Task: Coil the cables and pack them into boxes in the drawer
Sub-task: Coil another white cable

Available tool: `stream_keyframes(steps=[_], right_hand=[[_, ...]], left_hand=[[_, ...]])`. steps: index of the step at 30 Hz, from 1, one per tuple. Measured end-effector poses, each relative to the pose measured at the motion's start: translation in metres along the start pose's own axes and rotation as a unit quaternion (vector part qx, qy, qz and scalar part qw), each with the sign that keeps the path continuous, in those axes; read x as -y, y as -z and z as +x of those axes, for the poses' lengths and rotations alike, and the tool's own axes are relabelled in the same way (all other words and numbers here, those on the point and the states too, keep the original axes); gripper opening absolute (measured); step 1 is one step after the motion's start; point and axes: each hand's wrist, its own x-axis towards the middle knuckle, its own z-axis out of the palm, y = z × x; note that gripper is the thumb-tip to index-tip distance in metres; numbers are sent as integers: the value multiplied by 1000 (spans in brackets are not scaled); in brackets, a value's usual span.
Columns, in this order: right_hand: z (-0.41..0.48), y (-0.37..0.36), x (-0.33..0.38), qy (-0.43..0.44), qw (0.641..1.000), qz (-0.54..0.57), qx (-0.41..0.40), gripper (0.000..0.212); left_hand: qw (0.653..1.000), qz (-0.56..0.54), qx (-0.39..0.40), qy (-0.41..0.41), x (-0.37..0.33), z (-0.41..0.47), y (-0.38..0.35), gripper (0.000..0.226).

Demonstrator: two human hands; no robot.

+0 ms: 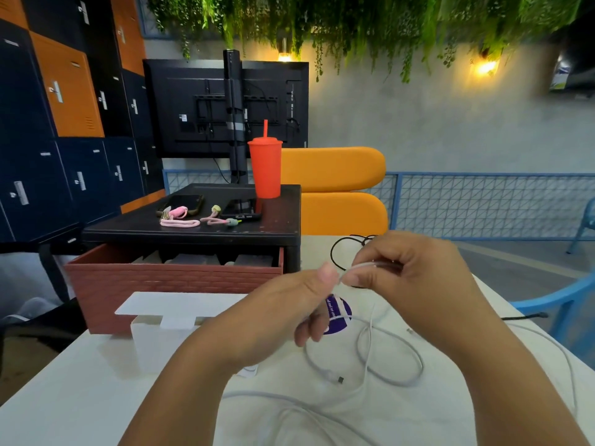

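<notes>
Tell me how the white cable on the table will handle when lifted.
Probably floppy: the white cable lies in loose loops on the table and sags below both hands. Likely light, since the left hand and right hand hold it with a mere pinch. Its free loops may well tangle.

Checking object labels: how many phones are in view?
2. Both lie on the black drawer unit: left phone behind a pink strap, right phone beside the red cup. The drawer may hide more.

Seemed a shared office or coworking lounge, navy and orange lockers lined the left wall, a screen on a stand faced away, trailing greenery hung overhead, orange padded seating backed onto blue mesh railing
</notes>
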Motion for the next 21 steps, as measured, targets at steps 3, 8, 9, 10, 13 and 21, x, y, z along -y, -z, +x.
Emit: stream_keyframes(steps=[3,8,9,10,13,21], right_hand=[[0,-1,-2,18,998,29,-44,14],[2,-8,-4,11,996,86,-8,21],[1,-10,-2,8,994,110,20,28],[1,-10,1,2,989,142,41,34],[0,-8,10,-38,963,253,79,40],[-1,-20,5,-22,993,103,59,28]], left_hand=[[991,-100,50,-73,-12,-19,0,29],[954,-282,46,-87,-9,-11,-3,31],[943,-318,48,-83,-10,-11,-3,32],[932,-348,49,-83,-10,-11,-3,32],[913,-400,37,-77,-13,-9,-3,33],[901,-432,4,-49,-11,-3,-2,34]])
